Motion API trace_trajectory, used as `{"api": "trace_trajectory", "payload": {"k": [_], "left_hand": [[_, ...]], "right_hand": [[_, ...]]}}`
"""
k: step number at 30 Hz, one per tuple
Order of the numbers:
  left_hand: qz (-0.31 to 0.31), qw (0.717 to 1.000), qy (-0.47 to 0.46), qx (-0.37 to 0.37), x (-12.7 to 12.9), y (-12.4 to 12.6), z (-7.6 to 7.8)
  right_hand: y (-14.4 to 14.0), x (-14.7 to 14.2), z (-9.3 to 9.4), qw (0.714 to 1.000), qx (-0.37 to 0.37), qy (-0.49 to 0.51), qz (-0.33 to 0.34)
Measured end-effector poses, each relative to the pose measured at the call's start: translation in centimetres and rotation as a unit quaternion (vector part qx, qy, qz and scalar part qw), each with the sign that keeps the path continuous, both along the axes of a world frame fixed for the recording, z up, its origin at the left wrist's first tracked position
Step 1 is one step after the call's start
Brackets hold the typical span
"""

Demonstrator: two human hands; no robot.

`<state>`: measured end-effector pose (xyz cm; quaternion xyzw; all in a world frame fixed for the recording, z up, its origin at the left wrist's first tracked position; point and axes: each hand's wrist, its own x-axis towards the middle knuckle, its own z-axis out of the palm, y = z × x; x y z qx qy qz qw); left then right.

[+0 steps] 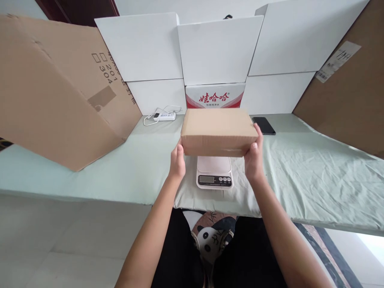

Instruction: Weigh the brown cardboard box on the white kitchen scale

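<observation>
A closed brown box (218,131) was gripped at both ends, left hand (177,162) and right hand (254,158) clasped on it, above the scale (215,173); contact could not be told. The display was unreadable. "娃哈哈" was read on the red-and-white carton (215,96), "304" on the cardboard sheet (54,92).
</observation>
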<state>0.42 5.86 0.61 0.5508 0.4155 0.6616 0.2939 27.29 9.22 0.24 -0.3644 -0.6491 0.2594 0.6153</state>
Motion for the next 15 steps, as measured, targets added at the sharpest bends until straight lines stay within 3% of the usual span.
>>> {"api": "trace_trajectory", "payload": {"k": [3,6,10,15], "left_hand": [[-0.01,1.0,-0.014,0.0,0.0,3.3,1.7],[-0.014,0.999,-0.014,-0.035,-0.1,6.7,1.7],[-0.039,0.994,-0.005,-0.099,-0.5,9.3,-0.6],[-0.048,0.991,-0.032,-0.119,-0.6,10.0,-3.1]], "right_hand": [[3.4,0.1,2.5,1.0,0.018,0.005,0.003],[6.2,-0.2,3.0,1.0,0.03,0.004,-0.005],[8.3,-0.8,0.3,0.999,0.0,0.038,-0.021],[9.4,-1.1,-2.7,0.998,-0.03,0.054,-0.01]]}}
